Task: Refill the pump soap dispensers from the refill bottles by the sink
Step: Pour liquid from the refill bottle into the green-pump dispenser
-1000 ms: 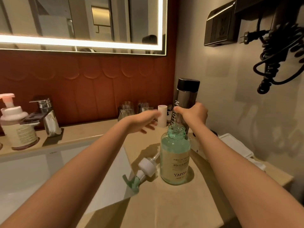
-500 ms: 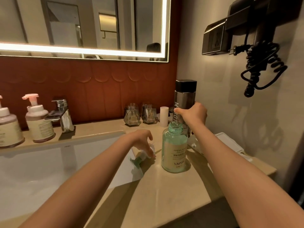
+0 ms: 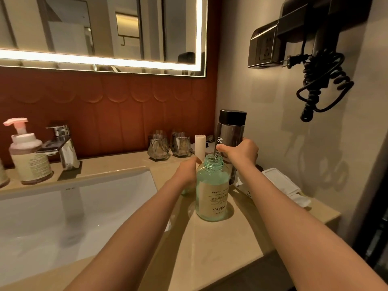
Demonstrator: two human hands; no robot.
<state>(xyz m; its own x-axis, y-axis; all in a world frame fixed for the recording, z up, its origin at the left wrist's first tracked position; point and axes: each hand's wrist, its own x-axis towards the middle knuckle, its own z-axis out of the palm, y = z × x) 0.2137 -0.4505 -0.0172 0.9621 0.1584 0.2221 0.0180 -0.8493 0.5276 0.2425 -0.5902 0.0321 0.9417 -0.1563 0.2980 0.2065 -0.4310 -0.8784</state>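
- The green bottle [image 3: 212, 190] stands upright on the desk [image 3: 220, 244], in the middle of the frame. Its top is open.
- Your left hand [image 3: 187, 171] is just beside the green bottle, on its left side, near the neck. The hand bends down toward the desk. A bit of green shows under it, but it is too hidden to tell if the hand holds anything.
- Your right hand [image 3: 241, 153] is behind the green bottle, a little to the right. Its fingers wrap round the tall dark bottle [image 3: 230, 135], which has a black cap and stands upright.
- Your two hands are close, with the neck of the green bottle between them.
- A pump bottle [image 3: 26, 156] with a pink top stands at the far left, beside the tap [image 3: 63, 148], well apart from both hands.
- Two glasses [image 3: 159, 147] and a white tube [image 3: 199, 143] stand at the back of the desk.
- The white sink [image 3: 63, 217] fills the lower left.
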